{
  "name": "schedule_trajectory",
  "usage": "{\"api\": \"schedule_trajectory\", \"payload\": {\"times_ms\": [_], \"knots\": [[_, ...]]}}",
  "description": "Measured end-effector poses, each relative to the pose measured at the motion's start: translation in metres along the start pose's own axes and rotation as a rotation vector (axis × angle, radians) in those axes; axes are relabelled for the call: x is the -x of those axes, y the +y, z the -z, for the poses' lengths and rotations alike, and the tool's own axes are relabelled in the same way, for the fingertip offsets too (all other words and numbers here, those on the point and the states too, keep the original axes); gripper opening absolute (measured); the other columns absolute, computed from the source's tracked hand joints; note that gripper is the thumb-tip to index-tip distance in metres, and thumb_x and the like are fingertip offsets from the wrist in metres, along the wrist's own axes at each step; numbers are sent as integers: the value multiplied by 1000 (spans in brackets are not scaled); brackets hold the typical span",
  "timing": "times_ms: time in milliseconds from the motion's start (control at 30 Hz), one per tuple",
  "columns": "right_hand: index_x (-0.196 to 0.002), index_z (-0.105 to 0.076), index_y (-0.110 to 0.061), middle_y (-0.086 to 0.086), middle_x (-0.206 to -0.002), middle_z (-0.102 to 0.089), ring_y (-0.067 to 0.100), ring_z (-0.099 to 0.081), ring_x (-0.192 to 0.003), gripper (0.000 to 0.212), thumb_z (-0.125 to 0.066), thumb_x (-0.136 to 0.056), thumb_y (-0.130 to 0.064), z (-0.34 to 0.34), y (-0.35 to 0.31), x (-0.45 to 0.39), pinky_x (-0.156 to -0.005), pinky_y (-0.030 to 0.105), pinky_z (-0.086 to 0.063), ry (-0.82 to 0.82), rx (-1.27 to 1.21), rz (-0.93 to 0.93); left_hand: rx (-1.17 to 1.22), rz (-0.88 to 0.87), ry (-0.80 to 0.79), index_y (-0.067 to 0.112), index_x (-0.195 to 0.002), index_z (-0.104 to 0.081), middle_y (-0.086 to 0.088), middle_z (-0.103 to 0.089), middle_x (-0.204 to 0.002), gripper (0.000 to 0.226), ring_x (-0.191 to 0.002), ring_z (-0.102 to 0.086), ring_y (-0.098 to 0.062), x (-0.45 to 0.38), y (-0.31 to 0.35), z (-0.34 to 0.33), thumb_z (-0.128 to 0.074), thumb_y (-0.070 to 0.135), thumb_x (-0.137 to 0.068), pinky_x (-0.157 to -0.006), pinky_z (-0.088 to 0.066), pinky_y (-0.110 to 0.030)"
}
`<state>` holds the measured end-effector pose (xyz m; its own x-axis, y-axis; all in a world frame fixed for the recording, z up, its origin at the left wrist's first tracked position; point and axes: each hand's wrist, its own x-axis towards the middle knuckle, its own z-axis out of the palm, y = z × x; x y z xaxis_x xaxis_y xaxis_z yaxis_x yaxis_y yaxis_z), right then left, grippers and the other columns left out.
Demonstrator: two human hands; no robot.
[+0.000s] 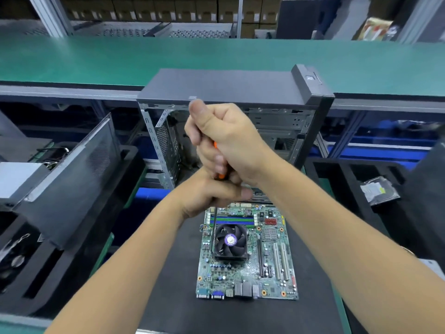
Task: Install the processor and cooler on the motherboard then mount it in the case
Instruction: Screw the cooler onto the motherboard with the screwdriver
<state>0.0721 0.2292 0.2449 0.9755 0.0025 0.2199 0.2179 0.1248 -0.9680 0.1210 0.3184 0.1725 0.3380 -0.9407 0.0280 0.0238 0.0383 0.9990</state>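
A green motherboard (269, 268) lies flat on a black mat (183, 297) in front of me. A black cooler fan (230, 241) with a purple sticker sits on the board. My right hand (226, 138) grips the orange handle of a screwdriver (220, 175) from above. My left hand (212, 194) holds the same screwdriver lower down, at the bottom of the handle. The thin shaft runs down to the cooler's near left corner. An open grey computer case (240, 92) stands upright behind the board.
A grey case side panel (72, 179) leans at the left over black foam trays. At the right, a black foam tray (342, 179) holds a bagged part (378, 190). A green conveyor belt (96, 59) runs across behind the case.
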Motion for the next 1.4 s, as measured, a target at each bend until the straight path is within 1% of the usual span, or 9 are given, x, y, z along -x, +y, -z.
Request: {"api": "schedule_trajectory", "payload": {"times_ms": [167,400,600,733,833,1067,1167,1300,1400], "knots": [[-64,-46,-8,1,-37,-33,14,-28,-30,50,-37,-105,-33,-9,5,4,-39,18,-27,333,30,111,-198,-80,206,22,-45,-55,11,-45,-42,16,-42,-38,0,0,15,-11,-61,11,-55,-42,-33,-15],[-65,-48,-8,0,-38,-38,16,-34,-31,49,-36,-105,-35,-12,8,6,-38,19,-30,351,76,174,-276,-328,783,19,-51,-31,8,-33,-40,29,-46,-19,-3,-2,-3,-48,-52,3,-60,-42,-17,-13],[-71,-52,-6,8,-51,-47,18,-43,-45,45,-36,-105,-30,-1,1,-2,-45,23,-39,161,105,59,-94,-366,508,24,-64,-53,11,-52,-58,31,-57,-42,-4,-11,2,-22,-65,-4,-65,-56,-38,-18],[-86,-53,0,12,-73,-56,24,-58,-59,20,-51,-95,-18,11,-5,-4,-59,29,-49,-111,113,78,-115,-216,215,21,-48,-33,16,-28,-41,48,-37,-23,-5,-9,0,-12,-74,6,-68,-43,-25,-15],[-80,-52,-2,7,-52,-51,19,-48,-39,27,-52,-94,-25,10,-5,-2,-46,25,-42,-241,144,82,-87,-120,77,26,-43,-34,16,-27,-42,46,-38,-20,-5,-5,0,-3,-75,20,-63,-42,-22,-15],[-61,-45,-5,-3,-36,-32,16,-28,-28,46,-43,-104,-24,-12,6,-1,-39,19,-24,301,220,119,44,-25,-76,19,-47,-45,10,-28,-45,25,-44,-17,-6,-6,-1,3,-68,14,-56,-47,-18,-16],[-60,-42,8,0,-42,-34,18,-33,-38,52,-43,-103,-21,-19,9,0,-45,24,-27,558,386,202,16,-7,0,-11,-70,-51,-9,-43,-62,35,-56,-37,-15,-6,-3,3,-67,13,-51,-55,-36,-24],[-64,-42,16,18,-50,-33,38,-36,-48,53,-42,-103,-20,-18,9,0,-49,37,-32,635,455,240,-130,105,-138,4,-109,-63,-12,-68,-107,47,-103,-62,-23,9,-13,21,-78,11,-64,-92,-49,-34],[-65,-41,16,16,-51,-33,31,-35,-47,53,-42,-103,-21,-13,7,0,-50,39,-33,659,438,226,-296,168,-161,5,-105,-63,-6,-72,-104,24,-100,-66,-18,24,-24,30,-70,4,-81,-85,-51,-25]]}}
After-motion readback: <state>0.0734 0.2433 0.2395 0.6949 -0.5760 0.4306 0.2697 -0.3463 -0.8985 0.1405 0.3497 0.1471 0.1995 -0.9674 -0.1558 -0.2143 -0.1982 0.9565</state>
